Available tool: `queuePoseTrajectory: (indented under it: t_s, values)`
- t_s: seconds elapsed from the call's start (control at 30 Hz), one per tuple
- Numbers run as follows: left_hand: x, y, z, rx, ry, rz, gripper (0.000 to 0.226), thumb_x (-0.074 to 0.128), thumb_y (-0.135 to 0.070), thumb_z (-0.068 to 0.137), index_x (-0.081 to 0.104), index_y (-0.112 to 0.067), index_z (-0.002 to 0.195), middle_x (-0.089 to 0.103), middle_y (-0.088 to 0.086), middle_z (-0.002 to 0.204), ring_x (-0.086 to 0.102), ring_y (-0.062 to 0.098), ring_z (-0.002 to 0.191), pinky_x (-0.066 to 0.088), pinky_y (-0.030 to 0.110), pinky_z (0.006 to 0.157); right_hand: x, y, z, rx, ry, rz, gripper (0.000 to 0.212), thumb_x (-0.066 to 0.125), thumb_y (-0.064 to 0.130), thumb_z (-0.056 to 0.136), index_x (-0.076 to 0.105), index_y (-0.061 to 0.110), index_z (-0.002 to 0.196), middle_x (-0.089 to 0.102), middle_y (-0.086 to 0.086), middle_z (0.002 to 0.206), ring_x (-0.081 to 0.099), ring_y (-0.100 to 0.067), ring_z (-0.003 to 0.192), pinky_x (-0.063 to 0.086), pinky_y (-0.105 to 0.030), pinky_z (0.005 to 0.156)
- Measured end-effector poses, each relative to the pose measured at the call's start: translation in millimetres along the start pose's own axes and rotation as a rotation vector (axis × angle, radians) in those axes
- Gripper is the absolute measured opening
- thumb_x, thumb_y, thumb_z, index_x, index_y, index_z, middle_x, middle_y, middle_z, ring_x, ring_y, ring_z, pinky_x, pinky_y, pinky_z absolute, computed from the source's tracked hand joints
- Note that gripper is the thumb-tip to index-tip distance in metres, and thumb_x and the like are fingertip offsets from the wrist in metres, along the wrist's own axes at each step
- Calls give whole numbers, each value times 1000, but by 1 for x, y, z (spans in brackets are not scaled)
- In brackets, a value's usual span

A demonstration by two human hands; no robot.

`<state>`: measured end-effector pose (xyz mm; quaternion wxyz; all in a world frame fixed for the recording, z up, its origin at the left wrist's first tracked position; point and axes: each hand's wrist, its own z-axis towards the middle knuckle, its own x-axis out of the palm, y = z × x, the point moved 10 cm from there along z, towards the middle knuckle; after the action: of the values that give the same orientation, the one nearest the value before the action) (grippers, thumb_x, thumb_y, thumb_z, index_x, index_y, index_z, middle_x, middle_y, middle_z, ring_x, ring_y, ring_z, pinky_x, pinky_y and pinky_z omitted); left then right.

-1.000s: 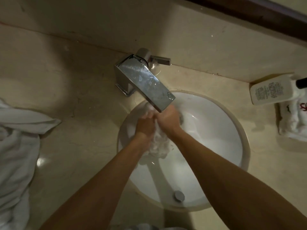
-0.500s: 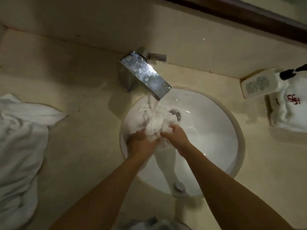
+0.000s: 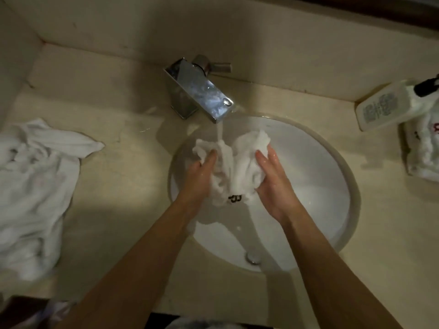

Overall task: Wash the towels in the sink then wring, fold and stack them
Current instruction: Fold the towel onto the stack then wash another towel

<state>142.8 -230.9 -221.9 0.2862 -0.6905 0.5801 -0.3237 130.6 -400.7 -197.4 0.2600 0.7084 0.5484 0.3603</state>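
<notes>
A small white wet towel [image 3: 237, 162] is bunched over the round white sink [image 3: 327, 186], under water running from the chrome tap [image 3: 202, 91]. My left hand [image 3: 198, 176] grips the towel's left side, fingers pressed into the cloth. My right hand [image 3: 273, 184] holds its right side, fingers laid along the cloth and thumb tucked under it. A dark embroidered mark shows at the towel's lower edge. A heap of crumpled white towels [image 3: 35, 186] lies on the counter to the left.
A white pump bottle [image 3: 389, 103] lies at the right on the beige counter [image 3: 118, 210], over a folded white towel [image 3: 422, 153] with red embroidery. The backsplash wall runs behind the tap. The sink's overflow hole [image 3: 253, 257] sits near the front rim.
My hands have spread apart, opening the bunched towel out under the stream. The view has shifted, so the sink sits lower in the frame.
</notes>
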Motion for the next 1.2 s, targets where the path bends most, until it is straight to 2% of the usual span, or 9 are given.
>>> queuePoseTrajectory:
  t_s: [0.07, 0.17, 0.3, 0.43, 0.57, 0.73, 0.83, 0.93, 1.2]
  values:
    - [14, 8, 4, -110, 86, 84, 48, 56, -64, 84, 61, -27, 114, 65, 5, 126, 63, 23, 114, 49, 45, 102, 4, -17, 5, 98, 7, -205, 102, 77, 53, 79, 17, 30, 159, 27, 6, 163, 32, -16, 146, 28, -36, 116]
    - [27, 28, 2, -322, 157, 1, 56, 52, -54, 93, 53, -15, 133, 59, 12, 132, 59, 27, 114, 46, 45, 104, 2, -17, 15, 58, -38, -460, 81, 78, 35, 85, 36, 19, 153, 44, -5, 151, 44, -15, 134, 40, -29, 108]
    - [49, 18, 4, -380, 260, -334, 55, 44, -45, 99, 54, -5, 135, 64, 19, 122, 62, 29, 109, 40, 39, 107, 15, 21, 11, -165, -45, -289, 56, 71, 20, 89, 50, 20, 141, 60, -6, 129, 57, -21, 123, 48, -32, 103]
    - [60, -8, 4, -301, 234, 17, 50, 56, -54, 92, 69, -14, 117, 71, 12, 113, 67, 27, 106, 48, 36, 95, 33, 35, 8, -233, 66, -465, 74, 62, 17, 95, 23, 29, 157, 36, 1, 157, 38, 2, 131, 35, -23, 107]
    - [50, -12, 17, -309, 66, 135, 32, 66, -32, 89, 69, -8, 111, 73, 12, 102, 70, 28, 93, 54, 38, 89, 27, 12, 13, -123, 118, -533, 100, 64, 29, 83, 1, 28, 160, 27, -2, 161, 29, -12, 145, 31, -30, 116]
    - [38, -8, 20, -325, -153, -81, 30, 66, -22, 86, 64, -4, 110, 69, 16, 104, 67, 30, 93, 55, 42, 87, 4, 10, 7, -209, -189, -386, 72, 83, 30, 80, 37, 18, 134, 56, 1, 119, 61, -4, 101, 52, -22, 87]
    - [45, -7, 4, -387, -107, -290, 35, 58, -20, 93, 60, 1, 121, 65, 22, 119, 62, 37, 109, 49, 49, 97, 10, -4, 4, -217, -109, -558, 59, 79, 61, 71, 62, 28, 115, 71, 9, 106, 68, -8, 101, 56, -39, 91]
    - [52, -10, -9, -405, -3, -447, 43, 49, -21, 97, 55, 7, 129, 60, 27, 127, 58, 39, 119, 45, 50, 102, 13, -3, 6, -174, 43, -559, 50, 79, 57, 76, 66, 32, 117, 72, 12, 111, 66, -8, 108, 53, -35, 98]
    - [58, -48, -40, -94, 184, -262, 29, 46, -1, 86, 72, -11, 76, 66, 4, 72, 61, 14, 71, 50, 22, 61, -5, 32, -1, -150, 47, -429, 22, 72, 26, 91, 73, 25, 112, 75, 9, 101, 70, -3, 91, 52, -18, 75]
